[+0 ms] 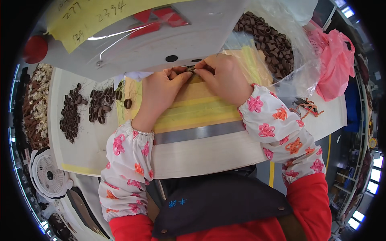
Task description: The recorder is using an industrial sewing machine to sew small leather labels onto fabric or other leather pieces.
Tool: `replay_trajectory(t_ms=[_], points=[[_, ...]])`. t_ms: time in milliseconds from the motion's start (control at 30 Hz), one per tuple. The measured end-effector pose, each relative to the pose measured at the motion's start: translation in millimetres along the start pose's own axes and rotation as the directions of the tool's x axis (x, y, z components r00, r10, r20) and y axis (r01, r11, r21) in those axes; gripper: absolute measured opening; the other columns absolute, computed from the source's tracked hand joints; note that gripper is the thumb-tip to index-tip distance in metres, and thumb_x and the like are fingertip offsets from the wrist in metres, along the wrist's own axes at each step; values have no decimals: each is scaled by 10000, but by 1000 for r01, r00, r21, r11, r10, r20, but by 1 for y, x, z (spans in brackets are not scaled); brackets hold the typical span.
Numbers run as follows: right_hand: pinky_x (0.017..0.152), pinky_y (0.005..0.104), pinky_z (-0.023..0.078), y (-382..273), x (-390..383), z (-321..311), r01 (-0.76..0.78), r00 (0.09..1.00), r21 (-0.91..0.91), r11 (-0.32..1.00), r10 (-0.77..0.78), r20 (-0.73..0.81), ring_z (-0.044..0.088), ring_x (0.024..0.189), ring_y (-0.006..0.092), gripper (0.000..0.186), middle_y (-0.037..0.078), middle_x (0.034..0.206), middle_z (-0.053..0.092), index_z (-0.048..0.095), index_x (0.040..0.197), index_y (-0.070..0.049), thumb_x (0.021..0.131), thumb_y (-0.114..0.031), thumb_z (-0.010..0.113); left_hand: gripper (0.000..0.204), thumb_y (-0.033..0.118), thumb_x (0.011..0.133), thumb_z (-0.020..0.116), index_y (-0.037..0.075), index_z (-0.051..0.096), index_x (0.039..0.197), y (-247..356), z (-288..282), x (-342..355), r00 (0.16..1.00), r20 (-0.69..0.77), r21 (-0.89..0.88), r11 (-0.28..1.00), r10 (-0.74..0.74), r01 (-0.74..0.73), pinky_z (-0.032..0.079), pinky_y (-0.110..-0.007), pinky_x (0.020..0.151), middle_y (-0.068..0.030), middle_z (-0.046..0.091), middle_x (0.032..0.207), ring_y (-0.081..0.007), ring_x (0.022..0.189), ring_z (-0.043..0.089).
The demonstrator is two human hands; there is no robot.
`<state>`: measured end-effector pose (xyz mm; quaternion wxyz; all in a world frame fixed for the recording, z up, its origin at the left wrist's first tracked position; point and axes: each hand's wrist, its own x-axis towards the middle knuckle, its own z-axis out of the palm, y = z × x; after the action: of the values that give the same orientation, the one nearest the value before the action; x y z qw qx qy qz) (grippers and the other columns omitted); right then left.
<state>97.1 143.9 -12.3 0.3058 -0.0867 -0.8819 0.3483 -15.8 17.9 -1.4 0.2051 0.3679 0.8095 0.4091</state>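
Left hand (163, 90) and right hand (226, 76), fingers pinched nearly together, held a small dark piece (191, 68) near the white panel (132, 54). Brown loops (71, 116) lay on the table (193, 158) at left and in a clear bag (304, 66).

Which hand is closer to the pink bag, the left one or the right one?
Right. The right hand is left of the pink bag, with a clear plastic bag between. The left hand is farther left.
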Motion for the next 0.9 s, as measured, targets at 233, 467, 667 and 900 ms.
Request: replay_trajectory(t_ms=[233, 467, 667, 900], points=[[564, 388, 444, -1, 0, 3, -4, 999, -28, 1000, 3, -35, 550, 635, 338, 69, 170, 674, 556, 528, 733, 10, 728, -27, 586, 273, 268, 753, 671, -2, 647, 780, 0, 1, 1, 998, -25, -32, 998, -51, 50, 357, -192, 505, 31, 534, 555, -16, 532, 429], [579, 400, 447, -2, 1, 2, 14, 1000, -77, 997, -15, -11, 551, 660, 350, 61, 178, 688, 556, 514, 740, 13, 741, -19, 566, 283, 289, 755, 668, 10, 638, 723, -3, 3, 3, 997, -38, -11, 997, -74, 74, 359, -192, 508, 33, 541, 554, -18, 528, 428], [582, 407, 450, -1, 2, 2, 30, 1000, -109, 994, -29, 9, 554, 654, 354, 77, 184, 686, 559, 508, 750, 18, 754, -38, 560, 375, 322, 745, 674, 27, 541, 556, 4, 0, 2, 997, -35, 2, 998, -71, 71, 358, -212, 497, 25, 519, 527, -35, 509, 422], [580, 412, 460, -3, 3, 1, -32, 998, -236, 971, 45, 50, 566, 660, 359, 133, 200, 687, 563, 503, 782, 23, 763, -88, 574, 392, 328, 751, 665, 34, 518, 538, 8, -2, 3, 997, -17, 47, 996, -73, 74, 349, -226, 478, 19, 509, 521, -46, 485, 407]])
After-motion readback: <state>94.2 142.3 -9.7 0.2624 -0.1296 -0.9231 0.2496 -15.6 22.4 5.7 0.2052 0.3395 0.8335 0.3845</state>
